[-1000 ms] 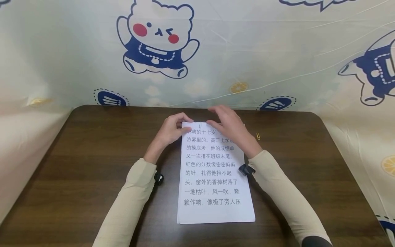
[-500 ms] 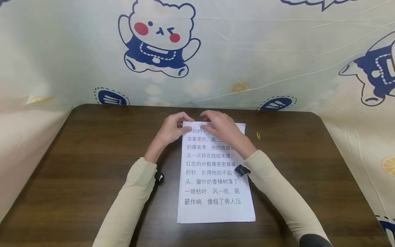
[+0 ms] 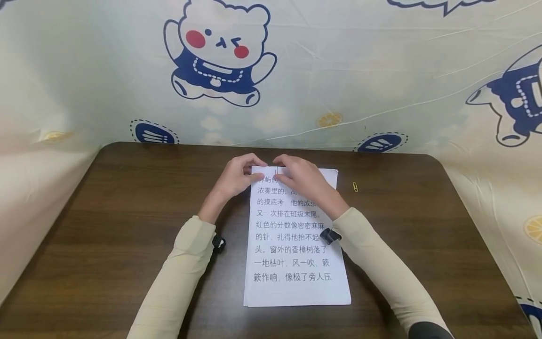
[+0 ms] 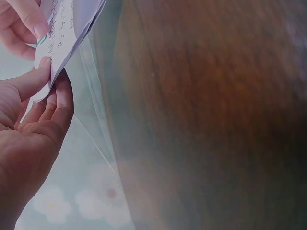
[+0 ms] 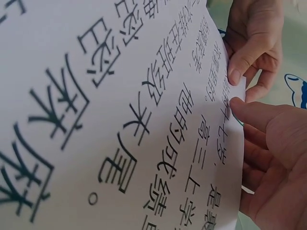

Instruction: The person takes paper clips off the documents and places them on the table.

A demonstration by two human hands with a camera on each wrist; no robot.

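Printed sheets of paper, lying in a stack lengthwise before me, have their top edge lifted toward the hands. My left hand pinches the top left corner, thumb in front and fingers behind, as the left wrist view also shows. A thin paper clip sits on the top edge between the two hands. Beside it my right hand grips the same edge, its thumb on the printed face near the clip and its other fingers behind the sheets. In the right wrist view the right thumb nearly meets the left one.
A yellow paper clip lies on the dark wooden table, right of the sheets. A patterned cloth with cartoon bears hangs behind the table's far edge.
My right hand has moved left along the top edge, from the right of the clip to close beside it. The left hand has kept its pinch on the corner.
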